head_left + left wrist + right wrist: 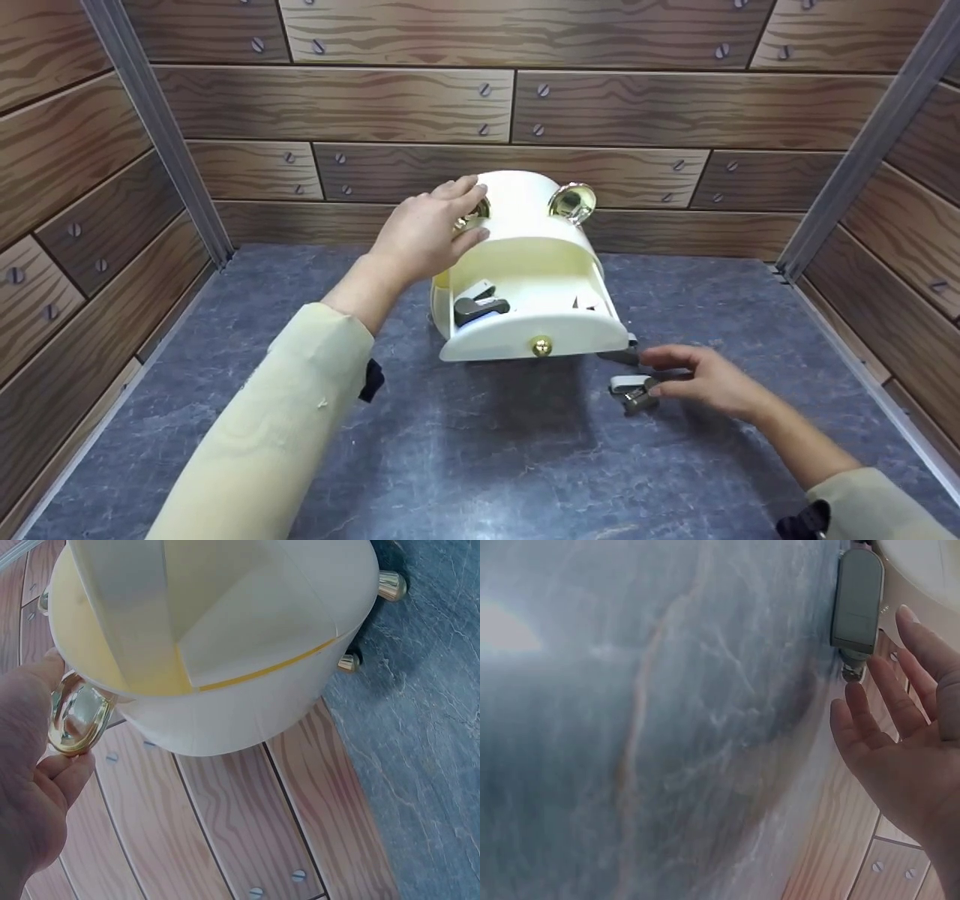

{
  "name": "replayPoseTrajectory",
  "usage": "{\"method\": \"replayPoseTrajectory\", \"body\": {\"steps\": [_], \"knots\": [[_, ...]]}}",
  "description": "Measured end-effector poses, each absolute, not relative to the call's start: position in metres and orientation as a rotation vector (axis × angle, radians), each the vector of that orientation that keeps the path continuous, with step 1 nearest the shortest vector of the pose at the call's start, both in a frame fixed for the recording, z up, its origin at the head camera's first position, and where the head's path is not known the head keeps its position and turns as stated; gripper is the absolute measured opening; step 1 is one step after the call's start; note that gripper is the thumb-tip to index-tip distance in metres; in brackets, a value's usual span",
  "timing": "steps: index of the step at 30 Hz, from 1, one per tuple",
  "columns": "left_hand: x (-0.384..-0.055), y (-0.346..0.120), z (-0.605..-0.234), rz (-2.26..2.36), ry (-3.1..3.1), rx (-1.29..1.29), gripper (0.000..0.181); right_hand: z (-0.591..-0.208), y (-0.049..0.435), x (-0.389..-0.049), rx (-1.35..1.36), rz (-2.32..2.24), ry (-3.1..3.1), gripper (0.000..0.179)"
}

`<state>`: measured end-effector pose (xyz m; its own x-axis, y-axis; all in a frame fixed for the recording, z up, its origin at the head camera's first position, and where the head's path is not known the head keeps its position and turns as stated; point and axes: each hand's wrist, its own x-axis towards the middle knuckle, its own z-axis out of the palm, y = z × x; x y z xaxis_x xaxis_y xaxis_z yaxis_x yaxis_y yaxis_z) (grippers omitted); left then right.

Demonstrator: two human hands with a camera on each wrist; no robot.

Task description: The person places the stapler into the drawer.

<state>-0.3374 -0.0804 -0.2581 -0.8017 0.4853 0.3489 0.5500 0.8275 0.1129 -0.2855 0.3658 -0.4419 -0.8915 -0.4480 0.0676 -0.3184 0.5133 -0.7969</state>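
A white, round-topped box (517, 187) stands with its drawer (487, 337) pulled out, a gold knob (541, 346) on the drawer's front. My left hand (427, 229) grips the left gold, cup-shaped ornament (79, 716) on the box, with thumb and fingers round its rim. Inside the drawer, at its left, lies a dark grey stapler (480, 309) beside a lighter piece. On the table right of the drawer is a small grey stapler (634, 391). My right hand (712, 382) is beside it, fingers loosely bent and spread, fingertips close to its end.
A second gold ornament (574, 202) sticks up at the box's right. Behind the drawer's right corner, a dark object (622, 355) is partly hidden. Gold feet (391, 586) show under the box. Wood-patterned walls (420, 105) enclose the grey marbled table (300, 465) at the back and sides.
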Motion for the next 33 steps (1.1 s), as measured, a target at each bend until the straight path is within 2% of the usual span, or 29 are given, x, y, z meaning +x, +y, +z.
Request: {"method": "replayPoseTrajectory", "body": {"steps": [16, 27, 33], "knots": [[-0.337, -0.08, -0.259, -0.305, -2.706, -0.773, 0.066, -0.45, 0.352, -0.286, -0.726, -1.263, 2.55, 0.05], [-0.337, -0.081, -0.259, -0.32, -2.704, -0.774, 0.066, -0.453, 0.354, -0.283, -0.709, -1.263, 2.496, 0.054], [-0.337, -0.081, -0.259, -0.317, -2.699, -0.783, 0.066, -0.451, 0.354, -0.279, -0.683, -1.238, 2.511, 0.047]]}}
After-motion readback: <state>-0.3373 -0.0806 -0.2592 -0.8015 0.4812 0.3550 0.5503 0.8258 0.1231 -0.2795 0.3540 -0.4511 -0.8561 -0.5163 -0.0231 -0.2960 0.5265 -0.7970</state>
